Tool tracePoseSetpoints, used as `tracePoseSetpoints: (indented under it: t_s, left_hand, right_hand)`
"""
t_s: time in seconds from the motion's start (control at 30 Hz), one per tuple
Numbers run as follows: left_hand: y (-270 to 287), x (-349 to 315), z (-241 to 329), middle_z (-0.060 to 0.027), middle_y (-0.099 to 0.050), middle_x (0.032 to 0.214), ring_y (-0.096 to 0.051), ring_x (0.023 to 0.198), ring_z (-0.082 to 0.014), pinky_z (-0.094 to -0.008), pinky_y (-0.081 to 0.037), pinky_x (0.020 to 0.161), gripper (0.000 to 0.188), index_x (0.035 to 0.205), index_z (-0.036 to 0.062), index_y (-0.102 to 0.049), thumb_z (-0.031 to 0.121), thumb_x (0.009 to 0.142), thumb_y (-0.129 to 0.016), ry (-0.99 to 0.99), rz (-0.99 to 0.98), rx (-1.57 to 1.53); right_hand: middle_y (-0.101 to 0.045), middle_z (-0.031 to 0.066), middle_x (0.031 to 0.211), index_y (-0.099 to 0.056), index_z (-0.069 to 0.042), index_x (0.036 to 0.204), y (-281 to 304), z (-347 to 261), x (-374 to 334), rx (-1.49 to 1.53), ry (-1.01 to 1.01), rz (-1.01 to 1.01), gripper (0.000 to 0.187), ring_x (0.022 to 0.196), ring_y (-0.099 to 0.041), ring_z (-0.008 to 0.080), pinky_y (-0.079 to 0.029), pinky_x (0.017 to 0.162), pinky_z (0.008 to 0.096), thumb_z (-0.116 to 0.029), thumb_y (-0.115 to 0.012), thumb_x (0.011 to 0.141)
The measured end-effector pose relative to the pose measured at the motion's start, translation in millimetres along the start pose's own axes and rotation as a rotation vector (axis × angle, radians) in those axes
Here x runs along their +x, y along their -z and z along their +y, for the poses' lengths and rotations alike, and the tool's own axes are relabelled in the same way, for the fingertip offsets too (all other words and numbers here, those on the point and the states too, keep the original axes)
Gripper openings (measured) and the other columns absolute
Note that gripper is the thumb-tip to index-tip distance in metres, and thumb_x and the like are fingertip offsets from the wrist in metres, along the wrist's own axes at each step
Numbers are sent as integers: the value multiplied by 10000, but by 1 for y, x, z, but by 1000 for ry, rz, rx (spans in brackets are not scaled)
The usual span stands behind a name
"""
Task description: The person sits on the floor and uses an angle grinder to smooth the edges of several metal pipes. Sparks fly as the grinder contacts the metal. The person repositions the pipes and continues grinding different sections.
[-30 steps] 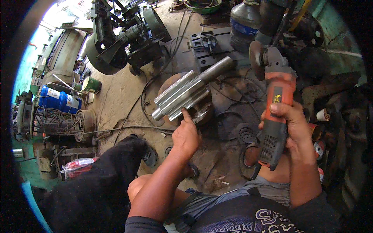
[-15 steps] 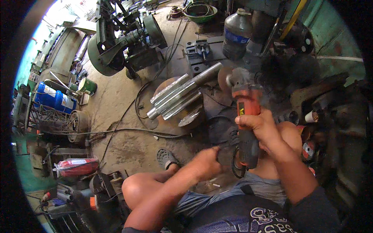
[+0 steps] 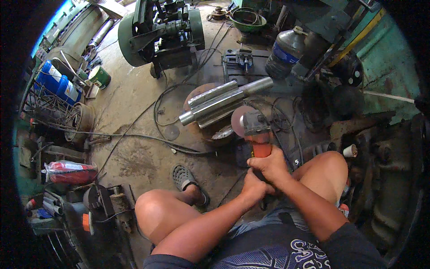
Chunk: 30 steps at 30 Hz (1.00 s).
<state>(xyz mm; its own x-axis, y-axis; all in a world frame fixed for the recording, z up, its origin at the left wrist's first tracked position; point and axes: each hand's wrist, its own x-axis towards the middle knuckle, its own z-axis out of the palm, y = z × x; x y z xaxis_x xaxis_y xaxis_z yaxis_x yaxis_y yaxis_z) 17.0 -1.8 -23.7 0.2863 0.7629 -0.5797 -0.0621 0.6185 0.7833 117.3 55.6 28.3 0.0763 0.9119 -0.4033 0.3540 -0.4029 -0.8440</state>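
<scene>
Grinder [image 3: 261, 149] is in front of you in the head view, near the middle, and both your hands are on it. Your right hand [image 3: 271, 164] is closed around the body, just behind the orange part, with the thumb lying along the near side. Your left hand [image 3: 255, 186] is wrapped about the darker rear part, below the right one; some of its fingers are hidden. The disc [image 3: 241, 122] is at the far end of the tool, pointing away from you and a little to the left. It is close to the shaft [image 3: 217, 106], but I cannot tell whether they touch. This shaft is of bright metal, ribbed along its thick middle, and it lies slanting, with its thin end toward the upper right. Under it is a rusty round block [image 3: 194, 95]. Behind the shaft stands a vise [image 3: 242, 61] on a dark plate, and to the right of the vise, a big bottle [image 3: 286, 50] with a blue label. Cables [image 3: 179, 145] run over the floor [image 3: 134, 112] to the left of the block. Farther up you have a green machine [image 3: 133, 49] with wheels, and on the left edge, a red cylinder [image 3: 71, 173] in clear plastic.
</scene>
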Motion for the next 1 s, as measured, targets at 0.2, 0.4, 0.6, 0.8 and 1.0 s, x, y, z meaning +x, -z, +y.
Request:
tracePoseSetpoints:
  t_s: [0.2, 0.4, 0.6, 0.8, 1.0]
  left_hand:
    - [9, 1, -3, -135, -688, 1193, -676, 1112, -311, -414, -535, 991, 956, 1356, -11, -486, 63, 496, -898, 55, 103, 0]
    - [17, -7, 15, -107, -710, 1102, -686, 1030, -257, -408, -558, 893, 807, 1305, -9, -540, 48, 564, -856, 138, 79, -46]
    - [14, -4, 6, -93, -724, 1065, -695, 981, -253, -408, -558, 875, 667, 1214, -27, -613, 35, 591, -841, 48, 138, -109]
    - [13, -5, 4, -96, -729, 1040, -694, 969, -234, -397, -561, 861, 596, 1212, -29, -614, 68, 665, -830, 15, 167, -114]
    - [18, -8, -5, -93, -718, 1083, -696, 921, -211, -399, -579, 786, 455, 1253, -8, -602, 178, 863, -746, 24, 174, -82]
  right_hand:
    - [-727, 192, 1007, -632, 20, 1137, -22, 6, 10, -150, 49, 10, 651, 905, -718, 333, -559, 847, 441, -312, -875, 633]
    - [-719, 261, 1060, -602, 33, 1157, -28, -8, 7, -334, -13, 3, 683, 978, -716, 416, -560, 874, 484, -326, -854, 634]
    - [-709, 305, 1061, -588, 41, 1154, -29, -16, 6, -378, 17, -25, 679, 1010, -705, 464, -556, 885, 514, -334, -844, 649]
    - [-719, 272, 1072, -594, 37, 1186, -31, -16, 6, -443, 59, -43, 692, 1028, -716, 411, -554, 905, 473, -331, -855, 661]
    - [-718, 271, 1117, -568, 38, 1263, -39, -30, 3, -500, -7, -125, 757, 1063, -715, 396, -550, 940, 458, -337, -857, 672]
